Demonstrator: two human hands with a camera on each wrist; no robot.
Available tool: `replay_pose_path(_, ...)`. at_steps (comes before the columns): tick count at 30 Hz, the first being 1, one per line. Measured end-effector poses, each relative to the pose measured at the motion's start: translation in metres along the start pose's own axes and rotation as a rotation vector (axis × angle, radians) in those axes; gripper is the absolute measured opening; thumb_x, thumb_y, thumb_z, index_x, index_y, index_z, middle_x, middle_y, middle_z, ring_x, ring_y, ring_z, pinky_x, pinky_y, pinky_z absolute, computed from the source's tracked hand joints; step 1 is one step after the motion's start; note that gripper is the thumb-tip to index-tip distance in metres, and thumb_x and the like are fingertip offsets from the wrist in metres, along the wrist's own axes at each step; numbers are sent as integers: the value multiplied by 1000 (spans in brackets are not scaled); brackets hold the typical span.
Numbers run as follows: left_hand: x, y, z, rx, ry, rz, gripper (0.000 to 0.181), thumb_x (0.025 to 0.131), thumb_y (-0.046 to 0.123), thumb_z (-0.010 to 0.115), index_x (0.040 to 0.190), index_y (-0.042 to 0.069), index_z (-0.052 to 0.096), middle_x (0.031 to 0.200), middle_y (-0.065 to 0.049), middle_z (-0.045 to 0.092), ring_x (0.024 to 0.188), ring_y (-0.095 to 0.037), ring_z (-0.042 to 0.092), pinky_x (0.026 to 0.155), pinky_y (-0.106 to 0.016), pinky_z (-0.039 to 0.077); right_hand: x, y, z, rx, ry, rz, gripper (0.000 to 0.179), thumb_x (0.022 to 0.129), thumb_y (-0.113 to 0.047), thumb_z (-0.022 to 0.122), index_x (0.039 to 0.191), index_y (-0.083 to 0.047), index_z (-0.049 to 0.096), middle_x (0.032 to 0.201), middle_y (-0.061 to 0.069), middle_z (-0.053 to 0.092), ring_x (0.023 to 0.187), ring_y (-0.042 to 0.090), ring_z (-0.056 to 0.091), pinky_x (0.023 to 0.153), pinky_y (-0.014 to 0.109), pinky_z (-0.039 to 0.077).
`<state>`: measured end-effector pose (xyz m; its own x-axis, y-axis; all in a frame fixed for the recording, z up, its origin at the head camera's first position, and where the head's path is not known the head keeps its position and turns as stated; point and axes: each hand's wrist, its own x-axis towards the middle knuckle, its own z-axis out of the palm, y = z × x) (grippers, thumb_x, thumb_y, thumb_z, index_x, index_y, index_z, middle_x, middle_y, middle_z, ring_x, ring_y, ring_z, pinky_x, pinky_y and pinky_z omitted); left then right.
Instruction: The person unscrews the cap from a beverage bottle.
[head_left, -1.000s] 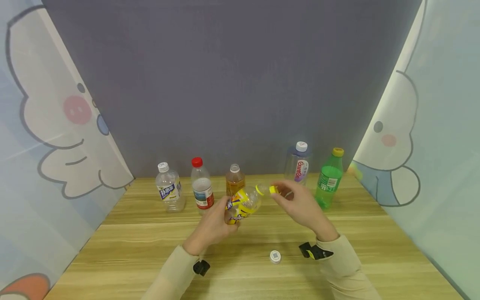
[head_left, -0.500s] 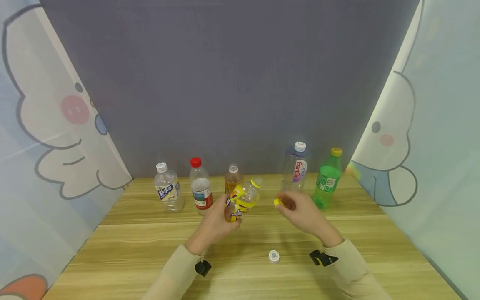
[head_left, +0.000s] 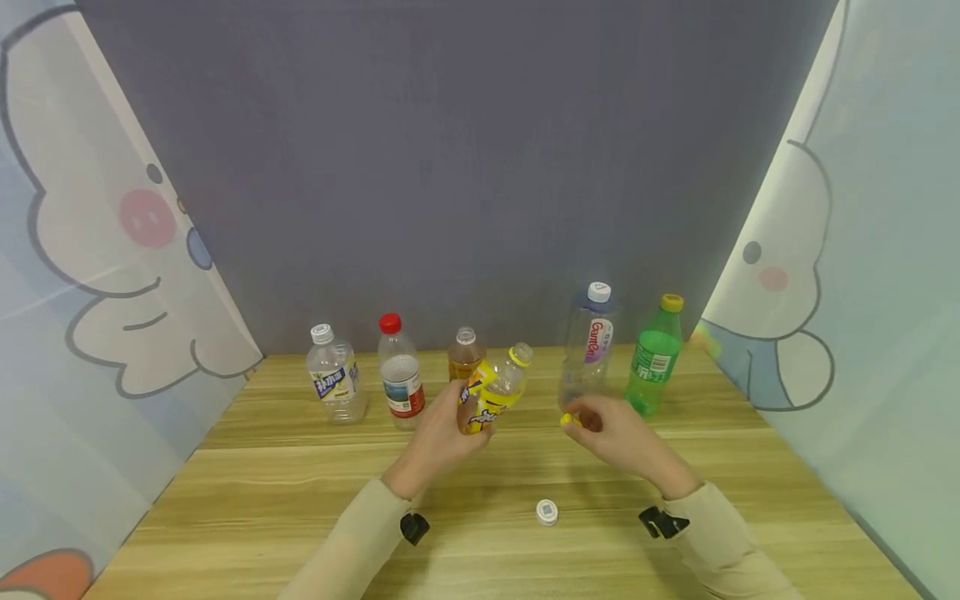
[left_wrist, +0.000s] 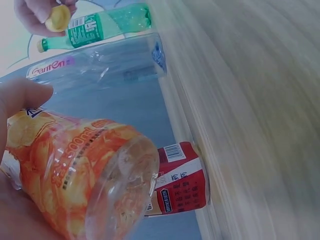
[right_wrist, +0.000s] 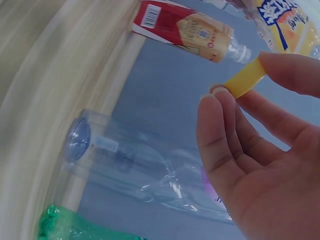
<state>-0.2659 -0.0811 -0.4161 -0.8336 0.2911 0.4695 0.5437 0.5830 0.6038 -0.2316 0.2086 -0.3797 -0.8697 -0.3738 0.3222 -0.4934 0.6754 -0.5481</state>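
My left hand [head_left: 442, 433] grips a clear plastic bottle [head_left: 491, 398] with a yellow and orange label. It is tilted, its uncapped neck pointing up and to the right, and its clear base shows in the left wrist view. Between the thumb and fingers of my right hand [head_left: 626, 437] is a yellow bottle cap [right_wrist: 246, 79], held apart from the bottle's mouth. A white cap [head_left: 547, 512] lies on the table in front of the hands. Behind the held bottle stands an uncapped bottle with an amber look [head_left: 467, 354], partly hidden.
Along the back of the wooden table [head_left: 285, 500] stand a white-capped bottle [head_left: 335, 379], a red-capped bottle [head_left: 402, 375], a large clear bottle with a white cap [head_left: 588, 346] and a green bottle with a yellow cap [head_left: 655, 358]. A dark panel [head_left: 450, 167] rises behind them.
The yellow cap has come away from the bottle's neck, and my right hand has moved right and down with it. My left hand has turned the bottle more upright.
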Motion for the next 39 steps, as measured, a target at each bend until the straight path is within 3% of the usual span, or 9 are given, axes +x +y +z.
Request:
replay_pose_path(7, 2, 0, 3, -26, -19, -49, 61, 79, 26, 84, 131, 11, 54, 118, -4, 66, 108, -23, 64, 92, -46, 52, -4, 11, 5, -50, -68, 11, 20, 94, -16, 72, 109, -4, 71, 77, -7, 55, 69, 7, 49, 62, 27, 46)
replay_pose_path(18, 9, 6, 5, -16, -101, -71, 58, 83, 48, 80, 123, 14, 54, 108, -2, 69, 94, -18, 65, 79, -38, 55, -15, 19, 13, -118, -254, 38, 21, 89, -15, 74, 105, -3, 69, 74, -7, 53, 64, 8, 46, 57, 27, 42)
replay_pose_path(25, 15, 12, 13, -47, -106, -111, 67, 83, 55, 78, 128, 11, 53, 111, -5, 69, 98, -21, 67, 82, -42, 54, -25, 19, 19, -128, -325, 31, 21, 88, -16, 78, 102, -3, 69, 73, -8, 53, 63, 6, 46, 58, 28, 43)
replay_pose_path(30, 21, 17, 21, -77, -110, -129, 72, 83, 55, 79, 131, 10, 50, 111, -5, 68, 99, -20, 66, 84, -43, 54, -30, 18, 24, -106, -380, 70, 22, 88, -19, 78, 102, -5, 68, 74, -7, 53, 64, 8, 48, 59, 29, 42)
replay_pose_path(39, 30, 19, 34, -153, -133, -167, 75, 82, 50, 82, 137, 13, 47, 124, -6, 67, 113, -23, 65, 96, -48, 51, -36, 18, 29, -117, -408, 52, 20, 87, -20, 80, 97, -10, 65, 72, -8, 51, 63, 6, 46, 56, 28, 42)
